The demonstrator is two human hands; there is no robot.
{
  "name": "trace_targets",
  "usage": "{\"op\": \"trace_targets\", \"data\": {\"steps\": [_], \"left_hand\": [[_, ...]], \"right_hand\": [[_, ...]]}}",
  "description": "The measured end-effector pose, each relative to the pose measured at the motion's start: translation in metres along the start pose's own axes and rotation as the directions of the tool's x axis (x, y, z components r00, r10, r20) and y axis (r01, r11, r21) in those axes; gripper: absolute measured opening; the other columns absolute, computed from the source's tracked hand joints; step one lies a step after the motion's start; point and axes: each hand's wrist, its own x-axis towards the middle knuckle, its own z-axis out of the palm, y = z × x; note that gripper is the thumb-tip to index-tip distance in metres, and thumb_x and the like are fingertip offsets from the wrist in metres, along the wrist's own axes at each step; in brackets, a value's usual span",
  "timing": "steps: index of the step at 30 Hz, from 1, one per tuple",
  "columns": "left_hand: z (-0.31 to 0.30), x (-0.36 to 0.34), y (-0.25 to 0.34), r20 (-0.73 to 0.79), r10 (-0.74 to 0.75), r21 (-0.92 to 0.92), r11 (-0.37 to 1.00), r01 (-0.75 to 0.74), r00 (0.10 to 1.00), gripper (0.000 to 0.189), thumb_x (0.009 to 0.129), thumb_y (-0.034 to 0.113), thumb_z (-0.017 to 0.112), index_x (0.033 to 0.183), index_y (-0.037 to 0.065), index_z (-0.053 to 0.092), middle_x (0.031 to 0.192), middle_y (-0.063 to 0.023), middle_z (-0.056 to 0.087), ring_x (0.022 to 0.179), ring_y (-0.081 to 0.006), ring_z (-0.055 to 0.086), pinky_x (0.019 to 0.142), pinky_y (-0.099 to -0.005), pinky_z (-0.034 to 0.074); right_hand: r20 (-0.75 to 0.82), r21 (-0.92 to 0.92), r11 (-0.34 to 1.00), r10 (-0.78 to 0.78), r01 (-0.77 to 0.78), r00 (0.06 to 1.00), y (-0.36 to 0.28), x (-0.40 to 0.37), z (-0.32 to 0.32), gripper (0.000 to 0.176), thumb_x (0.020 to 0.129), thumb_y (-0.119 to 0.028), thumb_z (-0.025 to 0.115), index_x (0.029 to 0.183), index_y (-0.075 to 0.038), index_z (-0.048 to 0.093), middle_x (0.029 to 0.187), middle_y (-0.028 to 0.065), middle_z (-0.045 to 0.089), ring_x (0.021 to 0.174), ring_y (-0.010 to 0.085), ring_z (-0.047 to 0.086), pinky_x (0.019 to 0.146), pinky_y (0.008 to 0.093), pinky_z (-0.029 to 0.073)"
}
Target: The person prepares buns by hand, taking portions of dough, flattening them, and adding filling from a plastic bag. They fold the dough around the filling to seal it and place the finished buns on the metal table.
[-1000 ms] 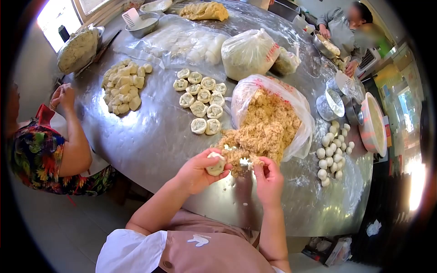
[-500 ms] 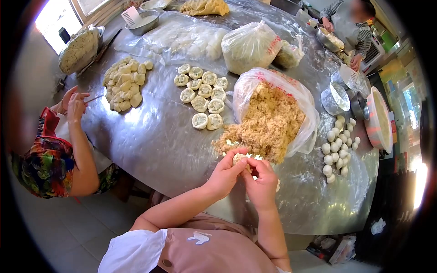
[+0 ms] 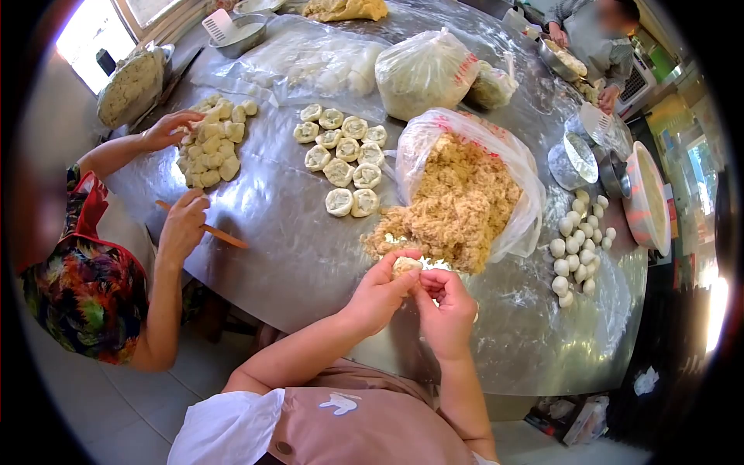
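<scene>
Between my two hands is a small piece of dough (image 3: 406, 266), pale and roundish, with its edge pinched. My left hand (image 3: 378, 293) is closed around it from the left, thumb and fingertips on its sides. From the right, my right hand (image 3: 445, 311) reaches it with thumb and forefinger pressed together at its edge. Just beyond my fingers, a heap of crumbly tan filling (image 3: 463, 203) spills from an open plastic bag (image 3: 521, 159) onto the metal table. Ahead and to the left, several filled dough rounds (image 3: 339, 173) sit in loose rows.
On the left, a co-worker's hand (image 3: 184, 225) holds a wooden stick (image 3: 226, 237) beside a pile of dough pieces (image 3: 211, 147). White dough balls (image 3: 573, 246) lie at right near a metal cup (image 3: 573, 163). A tied bag (image 3: 425, 74) stands behind the filling. Another person works at the far right.
My hands stay in place, and more of the dough's top shows between my fingers. The co-worker's hands have separated, one onto the dough pile, the other toward the table's front with the stick.
</scene>
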Motion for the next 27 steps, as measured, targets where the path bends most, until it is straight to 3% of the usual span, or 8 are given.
{"op": "trace_targets", "data": {"steps": [5,6,9,13,17,20,23,27], "left_hand": [[-0.006,-0.005,0.013,-0.027,-0.010,-0.205,0.979,0.004,1.000,0.028,0.097,0.009,0.049,0.124,0.003,0.047,0.109,-0.0105,0.059,0.105,-0.0242,0.059,0.093,-0.0345,0.047],[-0.008,-0.004,0.012,-0.027,0.005,-0.276,0.961,-0.012,1.000,0.028,0.097,0.009,0.049,0.124,0.003,0.048,0.110,-0.0115,0.059,0.107,-0.0258,0.058,0.096,-0.0359,0.047],[-0.008,-0.006,0.020,-0.007,0.007,-0.398,0.917,-0.010,1.000,0.029,0.097,0.011,0.048,0.125,0.003,0.047,0.114,-0.0138,0.057,0.107,-0.0268,0.058,0.098,-0.0378,0.046],[-0.009,-0.011,0.025,0.188,-0.071,-0.470,0.869,0.154,0.979,0.030,0.098,0.017,0.049,0.125,0.004,0.047,0.113,-0.0104,0.058,0.105,-0.0234,0.059,0.094,-0.0349,0.048],[-0.017,-0.008,0.002,0.369,-0.121,-0.369,0.891,0.264,0.922,0.031,0.098,0.020,0.050,0.127,0.009,0.045,0.106,-0.0036,0.058,0.090,-0.0133,0.059,0.072,-0.0254,0.051],[0.002,-0.015,0.011,0.188,-0.165,-0.250,0.945,0.209,0.968,0.029,0.098,0.017,0.048,0.126,0.011,0.045,0.104,-0.0025,0.058,0.087,-0.0126,0.059,0.065,-0.0246,0.051],[-0.012,-0.006,-0.005,0.249,-0.138,-0.282,0.937,0.208,0.959,0.032,0.098,0.017,0.047,0.129,0.012,0.041,0.109,-0.0032,0.057,0.094,-0.0145,0.060,0.073,-0.0282,0.052],[0.020,-0.018,0.006,0.028,-0.178,-0.280,0.943,0.179,0.984,0.030,0.098,0.011,0.044,0.127,0.008,0.047,0.116,-0.0067,0.057,0.105,-0.0196,0.058,0.088,-0.0331,0.050]], "right_hand": [[0.017,0.298,0.941,0.165,-0.163,0.986,-0.005,0.009,-0.017,0.018,0.084,0.001,0.067,0.100,0.000,0.059,0.085,0.0016,0.064,0.077,0.0053,0.058,0.069,0.0198,0.049],[0.002,0.281,0.946,0.170,-0.163,0.986,0.002,0.014,-0.021,0.026,0.084,-0.003,0.068,0.107,0.001,0.058,0.091,0.0057,0.065,0.083,0.0126,0.061,0.075,0.0250,0.050],[0.074,-0.329,0.940,-0.075,0.095,0.994,0.011,0.024,-0.022,0.037,0.082,-0.009,0.071,0.115,0.001,0.055,0.104,0.0123,0.063,0.094,0.0255,0.062,0.083,0.0336,0.050],[0.283,-0.307,0.818,-0.410,0.486,0.867,-0.001,0.014,-0.013,0.080,0.082,-0.058,0.060,0.132,0.002,0.043,0.133,0.0202,0.048,0.125,0.0397,0.044,0.105,0.0468,0.034],[0.228,-0.419,0.707,-0.526,0.570,0.820,0.005,0.011,0.004,0.075,0.085,-0.062,0.050,0.126,0.000,0.046,0.130,0.0174,0.052,0.127,0.0411,0.042,0.105,0.0513,0.031],[0.240,-0.471,0.643,-0.566,0.604,0.789,-0.004,0.011,0.006,0.061,0.093,-0.059,0.038,0.111,-0.003,0.053,0.118,0.0141,0.061,0.127,0.0409,0.043,0.102,0.0545,0.031],[0.154,-0.398,0.706,-0.578,0.586,0.802,0.002,0.013,0.012,0.051,0.097,-0.051,0.037,0.101,-0.004,0.057,0.106,0.0118,0.066,0.123,0.0417,0.048,0.103,0.0539,0.032],[-0.045,-0.100,0.878,-0.473,0.468,0.880,0.011,0.015,0.015,0.026,0.099,-0.024,0.044,0.091,-0.006,0.060,0.097,0.0096,0.069,0.116,0.0403,0.054,0.103,0.0505,0.034]]}}
